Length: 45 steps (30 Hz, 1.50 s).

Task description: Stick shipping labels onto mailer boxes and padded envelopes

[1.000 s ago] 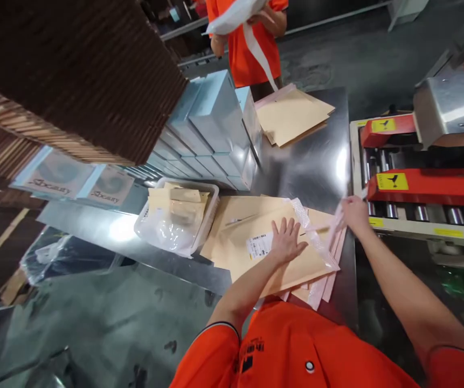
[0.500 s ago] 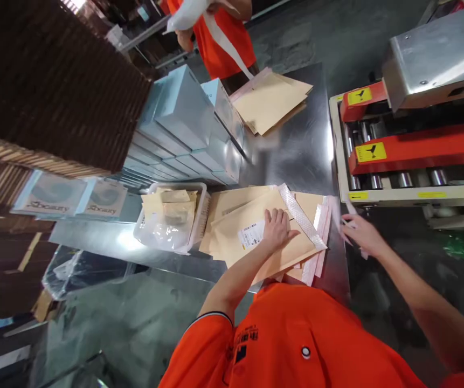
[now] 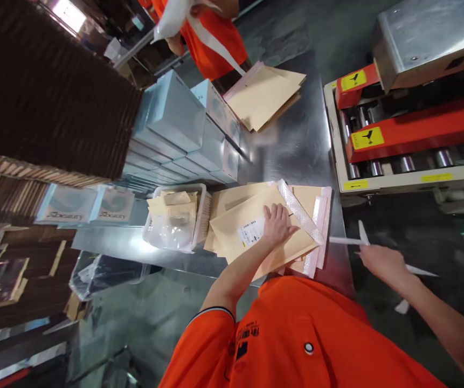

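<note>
My left hand [image 3: 277, 224] lies flat with spread fingers on a tan padded envelope [image 3: 232, 226], beside its white label [image 3: 251, 232]. The envelope has a bubble-lined flap [image 3: 299, 211] at its right side and rests on several more envelopes [image 3: 310, 199]. Beyond the right edge of the metal table, my right hand [image 3: 382, 263] is closed round thin white strips [image 3: 347, 241] that stick out on both sides of it.
A white basket [image 3: 204, 215] of small packets stands left of the envelopes, light blue boxes [image 3: 175, 113] behind it. More envelopes [image 3: 262, 97] lie at the table's far end, near a person in orange [image 3: 223, 46]. A roller conveyor [image 3: 413, 137] is at right.
My right hand has moved right and down, farther from the table edge, with the white strips. My left hand stays on the envelope. The view has shifted slightly.
</note>
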{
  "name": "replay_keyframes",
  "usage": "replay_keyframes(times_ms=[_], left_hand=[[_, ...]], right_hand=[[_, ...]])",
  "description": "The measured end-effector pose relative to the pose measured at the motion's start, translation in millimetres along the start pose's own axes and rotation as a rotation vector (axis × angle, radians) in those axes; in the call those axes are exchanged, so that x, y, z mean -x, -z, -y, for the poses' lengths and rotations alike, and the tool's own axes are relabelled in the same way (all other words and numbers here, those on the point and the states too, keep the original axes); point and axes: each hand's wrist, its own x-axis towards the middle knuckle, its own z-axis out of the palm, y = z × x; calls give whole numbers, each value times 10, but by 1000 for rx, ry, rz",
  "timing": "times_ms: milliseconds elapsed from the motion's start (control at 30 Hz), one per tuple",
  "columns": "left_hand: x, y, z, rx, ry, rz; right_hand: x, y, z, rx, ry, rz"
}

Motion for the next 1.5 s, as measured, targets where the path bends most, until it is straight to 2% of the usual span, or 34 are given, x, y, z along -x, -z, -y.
replay_keyframes(times_ms=[67, 167, 267, 333, 700, 867, 967, 1133, 1367, 1500], left_hand=[[5, -10, -3, -5, 5, -7], [7, -30, -15, -21, 18, -3], [-2, -41, -24, -33, 13, 11], [-8, -36, -25, -38, 5, -2], [-25, -11, -13, -15, -3, 0], [-18, 1, -1, -3, -1, -1], [-15, 5, 12, 12, -11, -11], [-14, -27, 29, 51, -1, -18], [-42, -54, 87, 143, 133, -63], [-54, -50, 72, 130, 75, -21]], right_hand=[[-125, 106, 129, 53, 63, -50], [-371, 175, 482, 25, 157, -24], [-534, 138, 769, -3, 135, 17], [-571, 105, 854, 52, 131, -12], [-454, 54, 983, 230, 277, -98], [-455, -42, 1027, 127, 262, -26], [-444, -119, 1007, 93, 369, -43], [-373, -319, 1050, 161, 518, -101], [-392, -447, 1165, 220, 564, -103], [-201, -526, 1040, 229, 548, -128]])
